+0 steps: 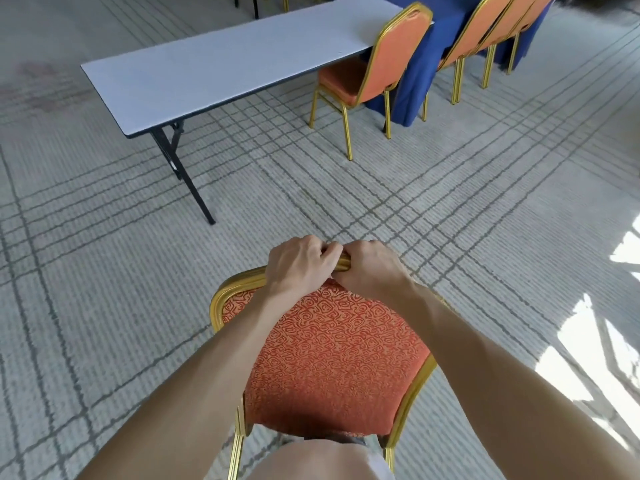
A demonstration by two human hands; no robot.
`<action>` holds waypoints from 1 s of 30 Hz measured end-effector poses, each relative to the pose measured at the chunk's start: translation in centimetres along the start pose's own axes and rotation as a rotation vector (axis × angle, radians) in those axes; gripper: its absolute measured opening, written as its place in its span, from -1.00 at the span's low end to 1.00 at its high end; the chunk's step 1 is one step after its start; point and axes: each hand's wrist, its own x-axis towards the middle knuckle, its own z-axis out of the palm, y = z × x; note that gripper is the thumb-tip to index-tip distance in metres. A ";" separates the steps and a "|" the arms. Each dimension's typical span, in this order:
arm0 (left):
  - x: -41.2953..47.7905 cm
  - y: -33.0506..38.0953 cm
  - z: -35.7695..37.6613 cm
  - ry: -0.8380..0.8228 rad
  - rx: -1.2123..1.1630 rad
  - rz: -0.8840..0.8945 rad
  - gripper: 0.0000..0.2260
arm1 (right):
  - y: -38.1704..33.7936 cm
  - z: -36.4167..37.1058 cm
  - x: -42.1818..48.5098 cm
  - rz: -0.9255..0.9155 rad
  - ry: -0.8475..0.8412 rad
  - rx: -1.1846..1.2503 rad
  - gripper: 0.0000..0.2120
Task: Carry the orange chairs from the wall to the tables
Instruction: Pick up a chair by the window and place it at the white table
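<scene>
- We hold the chair by the top of its back, with both hands side by side on the gold rail.
- Our left hand grips the rail, and its fingers curl over the far edge and are pressed together.
- Our right hand grips the same rail just right of the left one. Its fingers are also curled over and closed, and the knuckles of the two hands almost touch.
- A short piece of gold rail shows between the two sets of fingers.
- The chair's orange patterned back runs from under the fingers down toward us, and its gold side posts reach the bottom edge of the view.
- We cannot tell whether the chair's feet touch the carpet.
- Ahead and left of the fingers, well apart, stands a long pale worktop on dark folding legs.
- Ahead and a little right of the fingers, a second chair stands at the worktop's right end, with its seat tucked partly beneath.
- Farther right of that, a blue cloth hangs to the floor, and two more chairs stand against it.
- The grey carpet, crossed by dark grid lines, lies between the fingers and the worktop.
- Right of the fingers and nearer to us, patches of sunlight fall on the carpet.
</scene>
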 end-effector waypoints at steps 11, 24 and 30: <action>10.0 -0.2 -2.3 0.061 0.186 0.316 -0.77 | 3.4 -4.6 9.0 -0.141 -0.030 -0.084 -0.84; 18.2 -1.0 -1.6 0.220 -0.173 0.146 -0.58 | 6.8 -5.3 15.5 -0.302 0.318 -0.217 -0.85; 22.3 -2.0 3.4 0.162 -0.238 -0.044 -0.55 | 9.4 -4.3 20.8 -0.302 0.116 -0.371 -0.84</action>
